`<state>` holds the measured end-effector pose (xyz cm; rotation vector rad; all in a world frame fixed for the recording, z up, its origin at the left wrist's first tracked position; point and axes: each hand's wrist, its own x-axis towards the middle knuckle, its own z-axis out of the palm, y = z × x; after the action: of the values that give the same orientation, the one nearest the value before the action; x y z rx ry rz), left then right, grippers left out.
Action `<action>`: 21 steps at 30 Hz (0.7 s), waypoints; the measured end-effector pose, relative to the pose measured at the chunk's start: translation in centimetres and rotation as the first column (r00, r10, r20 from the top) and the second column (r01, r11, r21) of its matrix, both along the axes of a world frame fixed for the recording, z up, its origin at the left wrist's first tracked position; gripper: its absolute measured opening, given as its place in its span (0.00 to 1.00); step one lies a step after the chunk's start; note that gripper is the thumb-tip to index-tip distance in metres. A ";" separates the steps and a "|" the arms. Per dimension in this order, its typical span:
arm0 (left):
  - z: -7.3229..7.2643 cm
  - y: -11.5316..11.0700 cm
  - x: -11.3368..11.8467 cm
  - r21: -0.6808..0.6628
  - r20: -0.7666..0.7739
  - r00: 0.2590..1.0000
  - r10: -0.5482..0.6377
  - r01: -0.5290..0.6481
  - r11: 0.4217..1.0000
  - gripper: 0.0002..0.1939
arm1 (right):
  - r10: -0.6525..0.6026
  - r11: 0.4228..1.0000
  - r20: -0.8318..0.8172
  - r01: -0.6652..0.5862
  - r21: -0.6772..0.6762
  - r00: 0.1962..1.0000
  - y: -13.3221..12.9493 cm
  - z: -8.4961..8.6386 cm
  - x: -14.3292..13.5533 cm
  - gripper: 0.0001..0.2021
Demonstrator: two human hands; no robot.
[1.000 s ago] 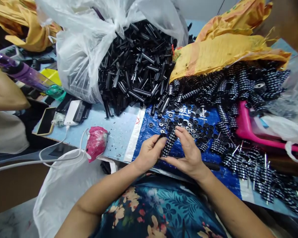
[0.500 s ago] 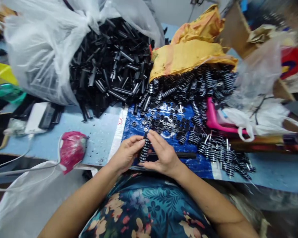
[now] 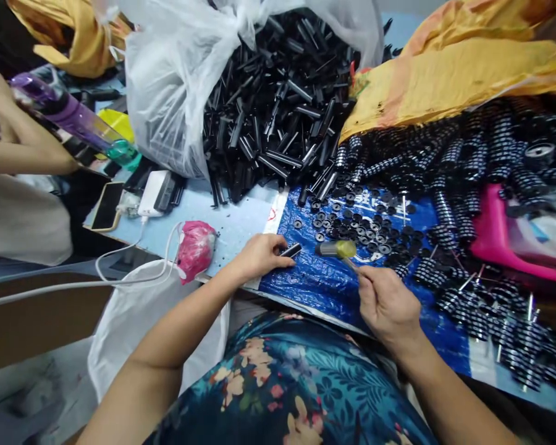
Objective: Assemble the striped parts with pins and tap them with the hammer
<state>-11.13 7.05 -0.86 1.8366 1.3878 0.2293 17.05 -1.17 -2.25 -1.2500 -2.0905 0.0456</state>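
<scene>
My left hand [image 3: 264, 256] is closed around a short black tube [image 3: 291, 250], its end pointing right over the blue plastic sheet [image 3: 306, 281]. In my right hand [image 3: 391, 306] is the thin handle of a small mallet [image 3: 336, 248]; its head has a dark end and a yellow end. The mallet head hangs just right of the tube, apart from it. Small black round discs [image 3: 366, 232] with centre holes lie scattered beyond both hands.
A clear plastic bag [image 3: 167, 93] spills black tubes [image 3: 278, 123]. Ribbed black rollers [image 3: 449, 154] pile by a yellow sack [image 3: 445, 74] and a pink tray [image 3: 491, 228]. A pink wrapped bundle [image 3: 196, 250], power bank [image 3: 155, 193] and phone [image 3: 106, 207] lie left, near another person's arm [image 3: 23, 136].
My hands, earlier together on a ribbed black roller, are now apart. The left now holds a black tube, the right a mallet. The view has swung left.
</scene>
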 end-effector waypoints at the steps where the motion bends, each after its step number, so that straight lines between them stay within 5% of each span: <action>1: 0.0 0.1 0.1 -0.029 0.010 1.000 0.009 -0.009 1.000 0.14 | 0.006 1.000 -0.021 -0.006 0.018 1.000 0.5 0.4 -0.7 0.09; 6: -0.1 0.1 0.5 -0.061 0.064 0.996 0.054 -0.050 0.997 0.14 | 0.052 0.998 0.200 -0.044 -0.047 0.978 2.3 1.5 -3.2 0.05; 12: -0.1 1.5 0.3 -0.113 0.057 0.998 -0.015 0.021 0.993 0.18 | 0.296 0.953 -0.011 -0.295 0.073 0.955 1.3 2.3 -4.2 0.11; 16: -0.4 2.1 1.2 -0.126 0.011 0.999 -0.044 0.045 0.991 0.18 | 0.355 0.935 0.112 -0.352 -0.046 0.928 0.4 1.3 -5.0 0.09; 21: 2.7 0.9 -1.5 -0.059 -0.087 0.990 -0.109 0.104 0.993 0.10 | 0.370 0.926 -0.082 -0.374 -0.046 0.925 0.0 0.5 -2.9 0.16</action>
<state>-12.67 7.90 1.85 1.8895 1.3386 0.0542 14.17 -1.22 -1.72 -0.8530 -2.2488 0.3230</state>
